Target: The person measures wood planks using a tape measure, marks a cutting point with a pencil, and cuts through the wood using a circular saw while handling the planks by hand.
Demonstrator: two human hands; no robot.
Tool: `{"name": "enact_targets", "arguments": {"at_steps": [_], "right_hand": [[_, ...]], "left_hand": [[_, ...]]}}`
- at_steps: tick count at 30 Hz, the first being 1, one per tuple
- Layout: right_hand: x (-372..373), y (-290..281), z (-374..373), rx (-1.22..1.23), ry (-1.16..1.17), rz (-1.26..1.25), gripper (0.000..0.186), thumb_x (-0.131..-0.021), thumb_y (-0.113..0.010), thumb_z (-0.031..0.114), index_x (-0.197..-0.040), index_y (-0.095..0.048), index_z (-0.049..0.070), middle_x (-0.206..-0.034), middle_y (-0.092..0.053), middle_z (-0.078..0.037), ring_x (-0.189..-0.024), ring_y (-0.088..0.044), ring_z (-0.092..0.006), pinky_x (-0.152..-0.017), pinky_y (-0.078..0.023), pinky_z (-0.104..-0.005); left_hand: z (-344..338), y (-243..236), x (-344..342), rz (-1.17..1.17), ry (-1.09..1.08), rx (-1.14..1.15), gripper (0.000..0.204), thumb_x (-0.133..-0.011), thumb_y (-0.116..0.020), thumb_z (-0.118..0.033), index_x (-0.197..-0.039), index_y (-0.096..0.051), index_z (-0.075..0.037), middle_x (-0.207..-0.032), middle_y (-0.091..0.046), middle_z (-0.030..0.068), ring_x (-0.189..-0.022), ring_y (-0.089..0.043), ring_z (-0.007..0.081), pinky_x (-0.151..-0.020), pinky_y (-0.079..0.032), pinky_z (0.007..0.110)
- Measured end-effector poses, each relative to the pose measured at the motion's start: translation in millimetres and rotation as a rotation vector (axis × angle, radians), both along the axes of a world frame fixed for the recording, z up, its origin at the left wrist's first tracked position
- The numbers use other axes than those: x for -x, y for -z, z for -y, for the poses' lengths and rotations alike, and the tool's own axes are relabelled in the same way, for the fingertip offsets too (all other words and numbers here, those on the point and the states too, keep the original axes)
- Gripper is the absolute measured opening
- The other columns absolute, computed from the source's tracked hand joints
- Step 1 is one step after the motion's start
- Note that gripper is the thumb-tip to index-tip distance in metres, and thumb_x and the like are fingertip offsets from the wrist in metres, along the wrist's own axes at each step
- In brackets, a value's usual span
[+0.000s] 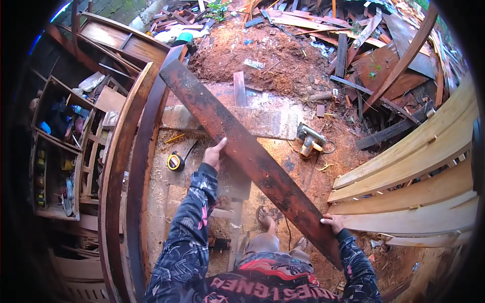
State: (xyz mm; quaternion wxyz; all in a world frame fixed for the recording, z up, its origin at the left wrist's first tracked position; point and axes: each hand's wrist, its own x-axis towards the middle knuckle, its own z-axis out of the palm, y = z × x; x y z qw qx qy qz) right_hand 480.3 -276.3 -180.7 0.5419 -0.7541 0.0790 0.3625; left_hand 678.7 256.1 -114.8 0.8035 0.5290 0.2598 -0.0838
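A long, dark reddish-brown wooden plank (247, 151) lies slantwise before me, from the upper left down to the lower right. My left hand (214, 154) is closed on its near edge, thumb on the top face, the other fingers hidden below. Close to the plank's lower right end, my right hand (333, 222) grips the far edge, its thumb on top. A yellow and black tape measure (175, 161) rests on the bench left of my left hand, below a yellow pencil-like stick (175, 138). Beyond the plank, a circular saw (310, 139) sits near a pale board's end.
Two long dark beams (139, 177) stand on the left, beside wooden shelves (55, 146) full of odds and ends. Pale planks (409, 187) lean in a row at right. Scrap wood (353, 45) is heaped at the back over sawdust-covered ground (227, 50). A cord (288, 230) runs near my feet.
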Motion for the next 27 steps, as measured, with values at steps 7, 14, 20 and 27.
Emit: {"name": "enact_targets", "arguments": {"at_steps": [7, 14, 20, 27], "right_hand": [[-20, 7, -55, -0.003, -0.243, 0.081, 0.056, -0.081, -0.065, 0.045, -0.109, -0.068, -0.004, -0.106, -0.069, -0.018, -0.104, -0.063, -0.0275, -0.093, -0.045, -0.0345], [-139, -90, -181, -0.2, -0.665, 0.206, 0.062, -0.082, -0.067, 0.045, -0.118, -0.064, -0.006, -0.114, -0.066, -0.025, -0.108, -0.062, -0.0344, -0.095, -0.046, -0.0396], [-249, -219, -272, -0.188, -1.092, 0.47, 0.048, -0.081, -0.069, 0.036, -0.109, -0.067, -0.003, -0.095, -0.071, -0.019, -0.087, -0.066, -0.0254, -0.079, -0.05, -0.0372], [-369, -268, -366, -0.097, -1.611, 0.474, 0.052, -0.081, -0.069, 0.039, -0.109, -0.068, -0.005, -0.098, -0.071, -0.019, -0.093, -0.066, -0.0262, -0.085, -0.049, -0.0369]], "left_hand": [[-79, -103, 84, 0.055, -0.21, -0.214, 0.04, -0.087, -0.073, -0.032, -0.114, -0.065, -0.003, -0.101, -0.07, 0.0081, -0.084, -0.069, 0.0191, -0.072, -0.059, 0.034], [-163, -244, 255, 0.32, -0.54, -0.157, 0.047, -0.096, -0.062, -0.03, -0.133, -0.052, -0.003, -0.13, -0.058, 0.0099, -0.117, -0.056, 0.0256, -0.1, -0.045, 0.043], [-129, -288, 411, 0.331, -0.887, -0.282, 0.056, -0.098, -0.057, -0.036, -0.143, -0.04, -0.007, -0.137, -0.052, 0.0116, -0.123, -0.051, 0.0262, -0.1, -0.046, 0.044], [11, -185, 462, 0.342, -1.203, -0.187, 0.052, -0.097, -0.057, -0.037, -0.138, -0.045, -0.008, -0.132, -0.056, 0.0109, -0.117, -0.056, 0.0259, -0.093, -0.052, 0.043]]}}
